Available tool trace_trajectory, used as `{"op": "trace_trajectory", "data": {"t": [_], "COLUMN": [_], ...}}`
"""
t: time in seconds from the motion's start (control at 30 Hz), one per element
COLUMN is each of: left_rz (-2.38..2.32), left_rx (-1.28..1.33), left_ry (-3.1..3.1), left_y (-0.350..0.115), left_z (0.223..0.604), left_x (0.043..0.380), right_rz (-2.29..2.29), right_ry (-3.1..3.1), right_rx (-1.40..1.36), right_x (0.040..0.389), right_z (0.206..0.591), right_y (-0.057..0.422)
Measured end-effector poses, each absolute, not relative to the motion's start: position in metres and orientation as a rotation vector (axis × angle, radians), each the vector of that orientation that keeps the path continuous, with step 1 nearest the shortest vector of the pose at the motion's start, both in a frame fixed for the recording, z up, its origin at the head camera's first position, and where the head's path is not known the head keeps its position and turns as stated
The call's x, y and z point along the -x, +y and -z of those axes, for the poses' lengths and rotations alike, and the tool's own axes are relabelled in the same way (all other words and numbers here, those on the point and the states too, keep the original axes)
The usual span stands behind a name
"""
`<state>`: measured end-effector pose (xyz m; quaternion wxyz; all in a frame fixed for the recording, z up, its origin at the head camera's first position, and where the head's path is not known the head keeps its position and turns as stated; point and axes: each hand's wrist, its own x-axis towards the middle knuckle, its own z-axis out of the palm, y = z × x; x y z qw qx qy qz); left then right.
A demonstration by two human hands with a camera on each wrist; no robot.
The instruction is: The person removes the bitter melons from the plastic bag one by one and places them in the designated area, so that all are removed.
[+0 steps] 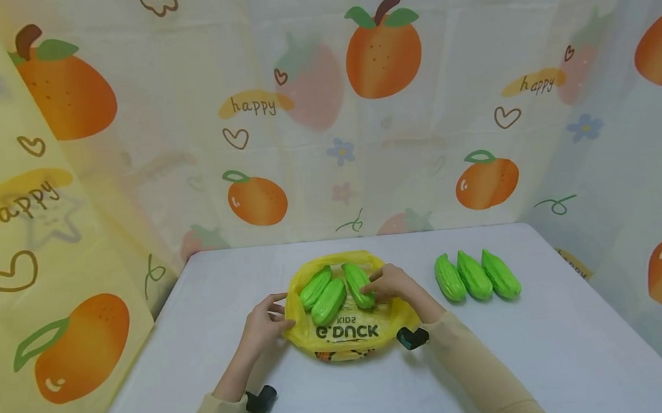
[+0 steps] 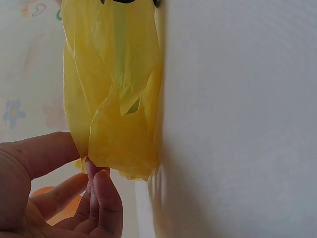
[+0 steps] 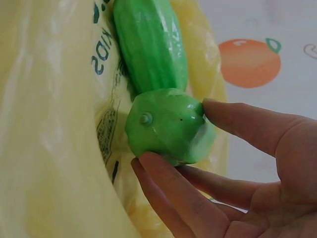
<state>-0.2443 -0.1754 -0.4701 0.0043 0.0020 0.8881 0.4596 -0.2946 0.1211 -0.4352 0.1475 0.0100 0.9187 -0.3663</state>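
Observation:
A yellow plastic bag (image 1: 348,347) with dark lettering lies spread open on the table. My left hand (image 1: 265,325) pinches the bag's left edge; in the left wrist view its fingers (image 2: 106,193) meet at the yellow film (image 2: 124,144). My right hand (image 1: 392,282) reaches over the bag's right rim and holds a green bitter melon (image 1: 358,285). In the right wrist view, thumb and fingertips grip the sides of this bitter melon (image 3: 168,126), its stem end facing the camera. Two more bitter melons (image 1: 328,302) (image 1: 315,288) lie side by side in the bag.
Three bitter melons (image 1: 474,276) lie in a row on the white table (image 1: 537,357), right of the bag. A fruit-patterned cloth (image 1: 317,151) hangs behind the table and along both sides. Dark wrist cameras (image 1: 260,399) sit on both wrists.

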Motion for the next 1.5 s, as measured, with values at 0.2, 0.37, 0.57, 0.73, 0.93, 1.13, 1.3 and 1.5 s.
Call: {"op": "trace_trajectory", "data": {"t": [0.2,0.37,0.57,0.73,0.93,1.13,1.3,1.5], "left_rz": [-1.441,-1.436,-1.441,-1.442,-1.443,-1.434,-1.446,-1.454], "left_rx": [-0.005,-0.005,-0.009,-0.011,-0.005,-0.021,-0.013,-0.015], "left_ry": [2.782,2.781,2.775,2.776,2.777,2.779,2.777,2.766], "left_y": [-0.175,-0.175,-0.175,-0.175,-0.176,-0.176,-0.175,-0.175], "left_z": [0.471,0.47,0.47,0.471,0.474,0.474,0.474,0.476], "left_x": [0.245,0.245,0.245,0.246,0.247,0.247,0.247,0.249], "right_rz": [1.053,1.143,1.272,1.36,1.392,1.421,1.459,1.502], "right_ry": [2.648,2.598,2.533,2.492,2.481,2.482,2.456,2.431], "right_rx": [-0.021,-0.029,-0.024,-0.001,0.026,0.048,0.078,0.081], "right_x": [0.286,0.28,0.273,0.266,0.257,0.249,0.244,0.238], "right_z": [0.426,0.421,0.418,0.413,0.407,0.4,0.399,0.397], "right_y": [0.123,0.126,0.131,0.137,0.144,0.155,0.165,0.178]}}
